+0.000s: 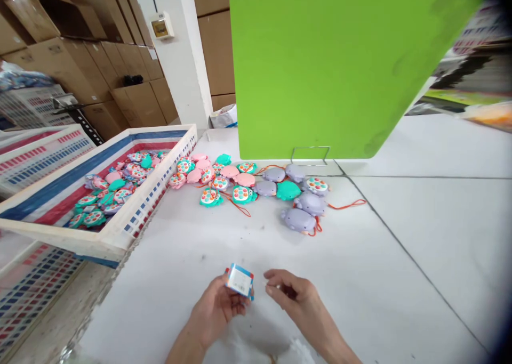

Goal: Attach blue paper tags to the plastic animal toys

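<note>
Box [240, 282], small and edged in blue and red, sits in our left hand [218, 306] over the near middle of the table [172, 257], its pale label side turned up toward us. The grip of that hand is closed on it, with the thumb at its left edge and the fingers bent beneath. Our right hand [298, 298] hangs just to the right, apart from the box; its grip is partly open, fingers curled and thumb a little away from the forefinger, and we see nothing held in it. Farther off, we have a cluster of turtle-shaped toys [299, 220] lying on the table, pink and green ones toward the left, mostly purple ones toward the right, some showing coloured dots on a white face. A looped orange-red cord [346, 207] trails to the right of the purple ones. To our left stands a white plastic tray [60, 237], lined with striped sheeting and holding more toys of the same kind. Beyond the cluster rises a large green board [344, 71], and at the far left we see stacked cardboard cartons [64, 68] beside a white pillar [184, 60].
</note>
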